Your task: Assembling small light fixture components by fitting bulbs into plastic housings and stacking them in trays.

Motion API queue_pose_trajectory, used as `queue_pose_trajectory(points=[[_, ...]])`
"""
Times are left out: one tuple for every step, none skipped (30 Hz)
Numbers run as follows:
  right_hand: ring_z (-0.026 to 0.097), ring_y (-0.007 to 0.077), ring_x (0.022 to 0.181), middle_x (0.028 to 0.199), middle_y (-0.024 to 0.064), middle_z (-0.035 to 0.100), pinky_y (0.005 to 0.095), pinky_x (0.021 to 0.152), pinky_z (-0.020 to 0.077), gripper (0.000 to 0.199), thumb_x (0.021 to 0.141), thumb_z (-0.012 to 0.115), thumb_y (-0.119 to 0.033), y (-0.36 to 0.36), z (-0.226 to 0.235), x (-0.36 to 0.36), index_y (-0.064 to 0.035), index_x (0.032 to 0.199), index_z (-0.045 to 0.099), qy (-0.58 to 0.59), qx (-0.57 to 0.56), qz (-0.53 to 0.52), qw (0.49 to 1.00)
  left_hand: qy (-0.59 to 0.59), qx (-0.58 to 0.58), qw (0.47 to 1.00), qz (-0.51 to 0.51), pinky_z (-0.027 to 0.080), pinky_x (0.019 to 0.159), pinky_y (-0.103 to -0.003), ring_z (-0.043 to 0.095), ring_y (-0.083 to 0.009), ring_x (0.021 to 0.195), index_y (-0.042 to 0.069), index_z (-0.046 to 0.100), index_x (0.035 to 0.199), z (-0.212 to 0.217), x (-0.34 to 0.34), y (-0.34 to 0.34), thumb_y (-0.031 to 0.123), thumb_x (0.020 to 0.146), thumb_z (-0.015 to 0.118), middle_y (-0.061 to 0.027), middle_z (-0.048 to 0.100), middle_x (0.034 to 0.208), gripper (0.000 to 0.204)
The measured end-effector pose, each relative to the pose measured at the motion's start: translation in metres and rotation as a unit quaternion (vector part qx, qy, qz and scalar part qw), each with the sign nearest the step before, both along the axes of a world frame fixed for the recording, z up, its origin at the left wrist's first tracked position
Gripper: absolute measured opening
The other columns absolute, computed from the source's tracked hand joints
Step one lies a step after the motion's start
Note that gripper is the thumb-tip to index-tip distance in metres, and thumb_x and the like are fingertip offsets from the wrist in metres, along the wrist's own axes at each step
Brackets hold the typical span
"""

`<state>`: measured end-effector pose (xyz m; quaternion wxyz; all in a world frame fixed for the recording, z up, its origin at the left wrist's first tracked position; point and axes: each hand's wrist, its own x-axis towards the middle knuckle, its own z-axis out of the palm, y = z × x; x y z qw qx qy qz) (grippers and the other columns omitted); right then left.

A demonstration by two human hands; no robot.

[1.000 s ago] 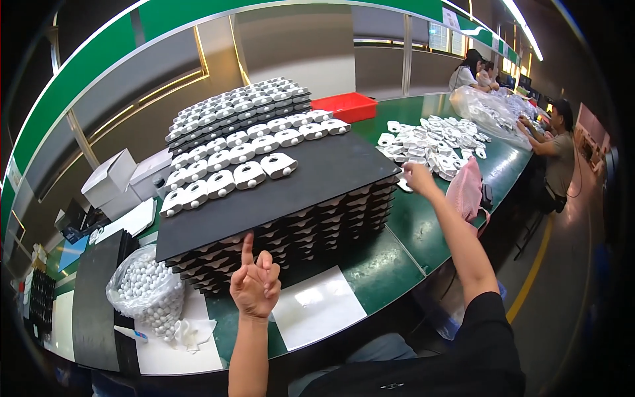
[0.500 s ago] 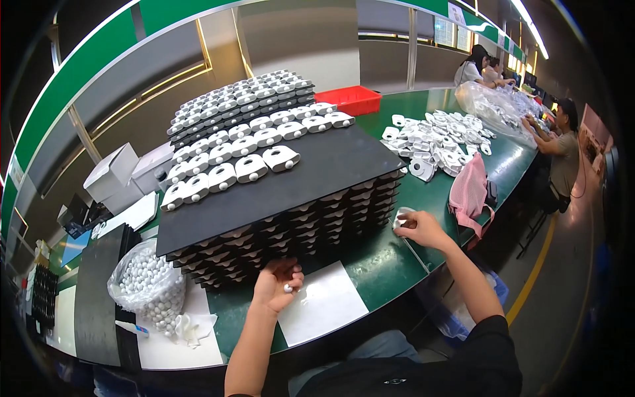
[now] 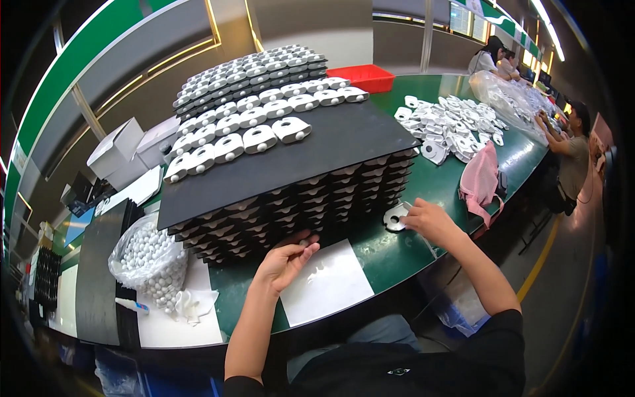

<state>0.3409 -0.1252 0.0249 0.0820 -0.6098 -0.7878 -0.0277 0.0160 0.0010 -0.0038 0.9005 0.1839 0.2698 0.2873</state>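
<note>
My left hand [image 3: 286,264] is closed over the white sheet, its thumb and fingers pinching a small white ball [image 3: 304,243]. My right hand [image 3: 433,223] grips the edge of a white plastic housing [image 3: 391,213] with a round opening, held low over the green table beside the stack. Between the hands rises a tall stack of black boards [image 3: 297,212] with housings layered among them. Rows of white housings [image 3: 260,137] lie on its top board, each visible front bearing a white ball.
A clear bag of white balls [image 3: 153,255] stands at left, beside a crumpled tissue [image 3: 194,306] and a white tube [image 3: 132,306]. Loose housings [image 3: 453,126] are heaped at right, near a pink cloth bag [image 3: 479,178]. A red bin [image 3: 362,79] stands behind. Co-workers sit farther right.
My left hand has turned, and the ball has gone from its lower fingers to a thumb-and-finger pinch. The housing in my right hand has tipped to show its round opening. The view has shifted slightly.
</note>
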Motion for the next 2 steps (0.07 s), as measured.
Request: queue_pose_trajectory(points=[[0.048, 0.0237, 0.083, 0.079, 0.0031, 0.055, 0.0341, 0.073, 0.0425, 0.022, 0.071, 0.061, -0.01, 0.0006, -0.0056, -0.0027, -0.0114, 0.093, 0.062, -0.039, 0.034, -0.002, 0.999, -0.003, 0.037, 0.999, -0.022, 0.051, 0.068, -0.024, 0.058, -0.0265, 0.088, -0.006, 0.04, 0.114, 0.0017, -0.0006, -0.0009, -0.003, 0.085, 0.044, -0.0246, 0.048, 0.113, 0.029], [0.048, 0.0241, 0.085, 0.079, 0.0042, 0.055, 0.0346, 0.074, 0.0425, 0.022, 0.071, 0.06, -0.01, 0.0011, -0.0113, -0.0036, -0.0113, 0.092, 0.063, -0.079, 0.071, -0.004, 0.994, -0.002, 0.08, 0.995, -0.053, 0.051, 0.069, -0.023, 0.057, -0.0266, 0.092, -0.005, 0.038, 0.118, 0.0001, -0.0031, 0.0014, -0.001, 0.085, 0.048, -0.0256, 0.044, 0.12, 0.034]])
